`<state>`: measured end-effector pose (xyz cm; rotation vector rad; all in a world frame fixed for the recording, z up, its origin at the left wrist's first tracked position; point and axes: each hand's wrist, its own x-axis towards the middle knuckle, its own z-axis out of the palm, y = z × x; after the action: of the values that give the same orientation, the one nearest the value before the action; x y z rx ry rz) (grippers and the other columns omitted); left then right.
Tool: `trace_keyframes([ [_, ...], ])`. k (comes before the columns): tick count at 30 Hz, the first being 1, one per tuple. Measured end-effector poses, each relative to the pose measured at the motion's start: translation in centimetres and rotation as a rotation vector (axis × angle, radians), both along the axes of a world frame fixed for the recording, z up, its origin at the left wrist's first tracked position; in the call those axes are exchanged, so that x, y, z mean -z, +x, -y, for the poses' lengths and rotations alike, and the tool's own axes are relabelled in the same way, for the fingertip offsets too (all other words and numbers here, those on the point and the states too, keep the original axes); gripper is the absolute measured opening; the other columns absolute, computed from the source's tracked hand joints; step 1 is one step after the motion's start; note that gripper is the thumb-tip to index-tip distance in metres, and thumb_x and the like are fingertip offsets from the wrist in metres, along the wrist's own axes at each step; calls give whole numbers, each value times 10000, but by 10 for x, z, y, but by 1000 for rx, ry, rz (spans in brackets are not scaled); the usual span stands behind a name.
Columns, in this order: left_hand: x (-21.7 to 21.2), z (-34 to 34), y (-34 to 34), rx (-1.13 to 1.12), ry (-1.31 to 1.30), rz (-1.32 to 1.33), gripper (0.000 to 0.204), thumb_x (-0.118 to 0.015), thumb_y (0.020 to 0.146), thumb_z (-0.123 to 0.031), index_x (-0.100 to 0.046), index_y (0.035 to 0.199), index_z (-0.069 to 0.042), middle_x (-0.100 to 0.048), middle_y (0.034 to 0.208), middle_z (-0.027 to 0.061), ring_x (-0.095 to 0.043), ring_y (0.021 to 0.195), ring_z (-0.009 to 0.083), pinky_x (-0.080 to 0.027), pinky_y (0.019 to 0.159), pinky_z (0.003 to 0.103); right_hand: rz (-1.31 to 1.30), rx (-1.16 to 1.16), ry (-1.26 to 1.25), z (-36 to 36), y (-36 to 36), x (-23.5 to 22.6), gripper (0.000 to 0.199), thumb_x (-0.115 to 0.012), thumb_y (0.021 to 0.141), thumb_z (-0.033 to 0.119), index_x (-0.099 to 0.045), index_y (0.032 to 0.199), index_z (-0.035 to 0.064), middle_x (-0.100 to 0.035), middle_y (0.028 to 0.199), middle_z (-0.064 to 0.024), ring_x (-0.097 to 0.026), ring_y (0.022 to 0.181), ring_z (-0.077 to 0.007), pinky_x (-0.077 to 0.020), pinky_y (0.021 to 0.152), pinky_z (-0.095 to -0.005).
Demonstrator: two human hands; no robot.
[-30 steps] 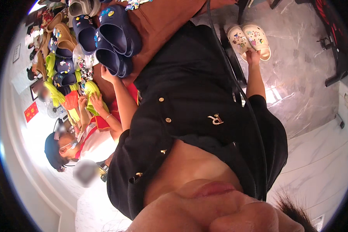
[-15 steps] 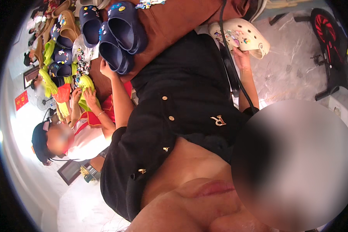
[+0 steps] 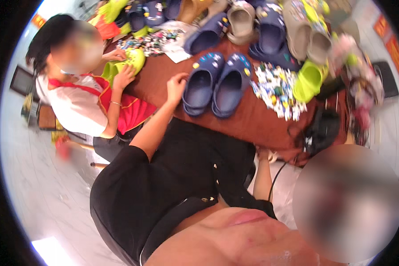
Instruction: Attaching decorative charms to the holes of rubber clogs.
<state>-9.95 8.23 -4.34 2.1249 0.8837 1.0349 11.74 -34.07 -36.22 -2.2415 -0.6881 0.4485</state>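
My left hand rests with bent fingers on the brown tablecloth, right beside a pair of navy clogs studded with small charms; it holds nothing. My right hand is low at the table's near edge, mostly hidden behind my black shirt. A pale bit of something shows next to it, and I cannot tell whether the hand grips it. A heap of small colourful charms lies just right of the navy pair.
Another person in a white and red top sits at the left, both hands on a lime green clog. More clogs, navy, beige and lime, crowd the far side. A black cable and bag hang at the right.
The view has swung round, so the table is now ahead instead of up left. My right hand, which held cream clogs up over the floor, has dropped to the table's edge.
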Motion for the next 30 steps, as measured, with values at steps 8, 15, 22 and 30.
trace_keyframes([
  [8,-6,15,0,-12,-77,-56,292,-562,820,4,-719,1065,-27,-720,987,165,-696,924,266,-540,856,359,-107,-101,259,-174,99,-81,471,-429,1015,348,-503,1344,19,-606,1293,-107,-595,1116,-278,-475,945,-413],
  [15,-18,21,4,-18,-72,-75,238,-576,818,7,-716,1009,-21,-715,933,129,-673,909,276,-534,838,377,-372,-49,440,-247,105,-73,454,-421,1016,344,-518,1329,29,-611,1284,-104,-597,1110,-274,-471,934,-403],
  [22,-23,23,4,-25,-61,-132,230,-566,815,11,-714,987,-25,-704,909,129,-663,896,267,-529,821,378,-678,51,576,-274,77,-46,439,-413,1016,340,-532,1313,40,-616,1276,-102,-599,1104,-269,-467,922,-393],
  [30,-25,21,5,-27,-30,-141,220,-576,819,12,-708,990,-26,-703,914,126,-662,899,269,-528,825,377,-885,189,710,-259,85,-49,424,-404,1016,336,-548,1296,52,-621,1265,-99,-601,1097,-264,-463,910,-382],
])
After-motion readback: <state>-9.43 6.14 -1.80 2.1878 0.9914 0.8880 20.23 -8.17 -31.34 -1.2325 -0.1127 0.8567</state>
